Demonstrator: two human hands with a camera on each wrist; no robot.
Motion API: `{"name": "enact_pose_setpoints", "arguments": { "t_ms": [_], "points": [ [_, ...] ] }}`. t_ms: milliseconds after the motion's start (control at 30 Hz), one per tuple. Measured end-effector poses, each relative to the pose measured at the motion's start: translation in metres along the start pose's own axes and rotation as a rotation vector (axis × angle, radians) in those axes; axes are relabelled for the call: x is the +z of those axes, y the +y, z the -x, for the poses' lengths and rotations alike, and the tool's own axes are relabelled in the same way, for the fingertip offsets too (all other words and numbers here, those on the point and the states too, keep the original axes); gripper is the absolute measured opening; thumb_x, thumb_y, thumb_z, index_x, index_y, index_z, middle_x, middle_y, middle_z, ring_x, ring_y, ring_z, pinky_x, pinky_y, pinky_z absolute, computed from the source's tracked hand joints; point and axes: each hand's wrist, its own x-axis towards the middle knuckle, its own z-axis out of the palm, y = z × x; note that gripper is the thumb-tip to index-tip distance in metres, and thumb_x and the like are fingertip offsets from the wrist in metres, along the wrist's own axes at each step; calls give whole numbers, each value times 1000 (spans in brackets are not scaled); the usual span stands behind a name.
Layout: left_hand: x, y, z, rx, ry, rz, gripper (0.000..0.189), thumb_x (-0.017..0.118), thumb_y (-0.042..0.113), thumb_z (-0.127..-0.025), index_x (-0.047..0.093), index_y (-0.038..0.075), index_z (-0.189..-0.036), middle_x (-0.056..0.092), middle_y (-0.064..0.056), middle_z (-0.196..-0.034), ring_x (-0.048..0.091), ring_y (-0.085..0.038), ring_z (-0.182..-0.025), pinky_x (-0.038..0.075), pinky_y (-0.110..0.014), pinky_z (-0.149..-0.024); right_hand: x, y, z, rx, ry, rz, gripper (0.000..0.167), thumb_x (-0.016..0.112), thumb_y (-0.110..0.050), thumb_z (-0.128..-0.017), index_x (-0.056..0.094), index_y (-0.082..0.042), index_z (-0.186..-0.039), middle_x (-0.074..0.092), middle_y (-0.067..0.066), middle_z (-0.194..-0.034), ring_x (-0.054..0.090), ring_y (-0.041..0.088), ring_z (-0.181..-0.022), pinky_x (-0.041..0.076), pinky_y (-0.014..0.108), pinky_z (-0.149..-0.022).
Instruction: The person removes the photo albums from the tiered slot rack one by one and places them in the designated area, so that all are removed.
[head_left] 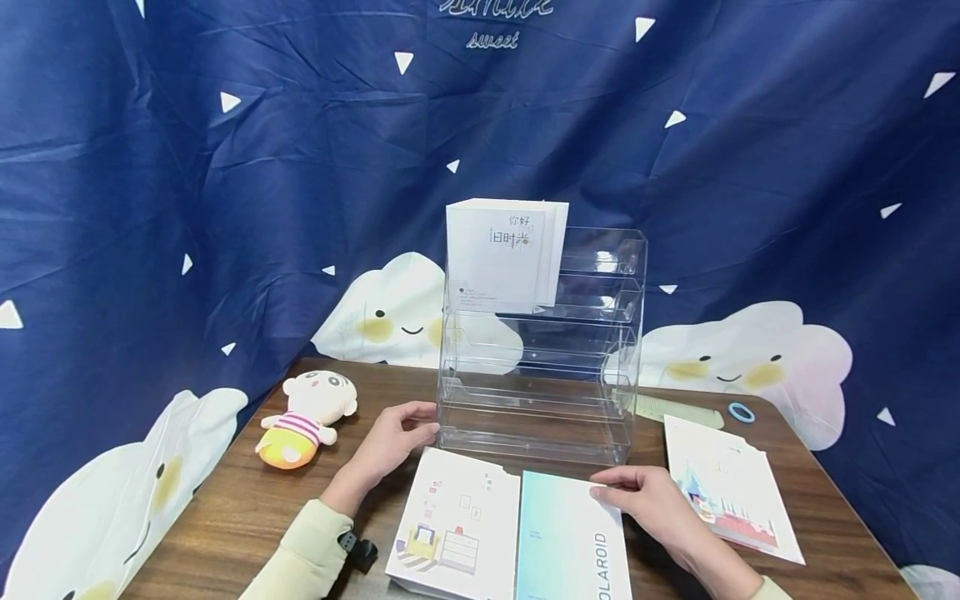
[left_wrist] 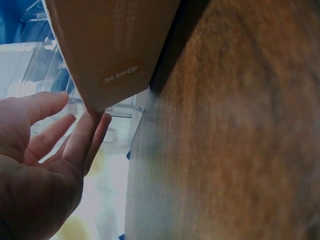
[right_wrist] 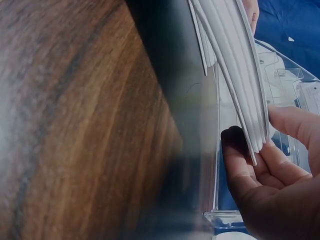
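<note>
My right hand (head_left: pixel 651 503) pinches the far right corner of a blue-and-white booklet (head_left: pixel 566 533) lettered "POLAROID". In the right wrist view, layered white pages (right_wrist: pixel 235 65) run between the thumb and the fingers below. Left of it lies a thick white box (head_left: pixel 457 517) printed with a chair and a drawer chest. My left hand (head_left: pixel 393 442) reaches past the box's far left corner, fingers loosely bent beside the clear tiered rack (head_left: pixel 536 433). In the left wrist view, the fingertips are right at the corner of the shaded box (left_wrist: pixel 110 45), with the thumb apart.
White square cards (head_left: pixel 498 254) stand in the rack's upper left. A plush doll (head_left: pixel 307 419) lies at left. On the right are an illustrated white booklet (head_left: pixel 727 492), a pale comb (head_left: pixel 678 410) and a blue ring (head_left: pixel 741 412). A dark blue cloth (head_left: pixel 300 183) hangs behind the wooden table (head_left: pixel 225 517).
</note>
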Motion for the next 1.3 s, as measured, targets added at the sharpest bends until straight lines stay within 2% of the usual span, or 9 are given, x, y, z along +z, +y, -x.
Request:
{"name": "enact_pose_setpoints", "arguments": {
  "t_ms": [233,533,900,1300],
  "points": [
    [0,-1,0,-16,13,-26,38,78,15,-105,74,4,-141,80,-15,-132,78,-22,-113,68,-33,-95,1,3,-4,-21,-9,7,31,85,-26,-99,84,-5,-123,85,5,-116,71,13,-102,56,24,-84],
    [-1,0,-2,-14,-1,9,38,77,12,-106,73,2,-142,79,-17,-131,79,-23,-113,68,-30,-93,3,5,-7,-30,21,36,32,86,-23,-98,84,-4,-124,85,7,-118,72,13,-99,56,23,-79],
    [-1,0,-1,-34,0,6,39,77,13,-106,73,3,-142,80,-15,-131,78,-22,-113,69,-31,-94,7,9,-9,-55,18,61,28,87,-14,-95,84,-3,-121,85,6,-111,73,14,-96,57,23,-76],
    [0,0,-1,-28,3,7,39,77,13,-106,72,2,-143,79,-16,-132,79,-24,-114,69,-31,-94,7,10,-9,-55,31,59,31,90,-9,-92,83,-1,-122,85,6,-111,74,14,-97,59,22,-77]
  ]
}}
